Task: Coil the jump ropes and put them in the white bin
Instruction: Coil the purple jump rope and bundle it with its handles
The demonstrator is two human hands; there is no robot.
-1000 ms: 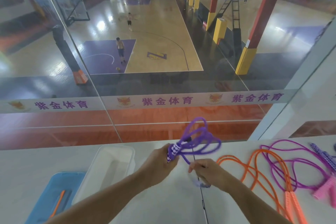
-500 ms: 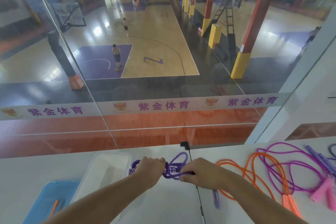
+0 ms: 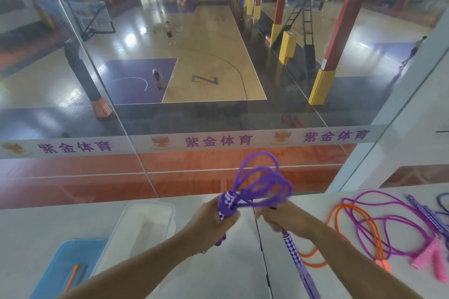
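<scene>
Both hands grip purple jump rope (image 3: 261, 184) — left hand (image 3: 213, 219), right hand (image 3: 279, 217).

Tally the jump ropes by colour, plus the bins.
Purple rope, gripped by left hand and right hand: 1
Orange rope: 1
Magenta rope: 1
White bin: 1
Blue bin: 1
Total: 5

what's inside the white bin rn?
Nothing shows inside the white rectangular plastic bin: its visible floor is bare. The left forearm covers its near corner. The coiled purple jump rope is held above the counter.
</scene>
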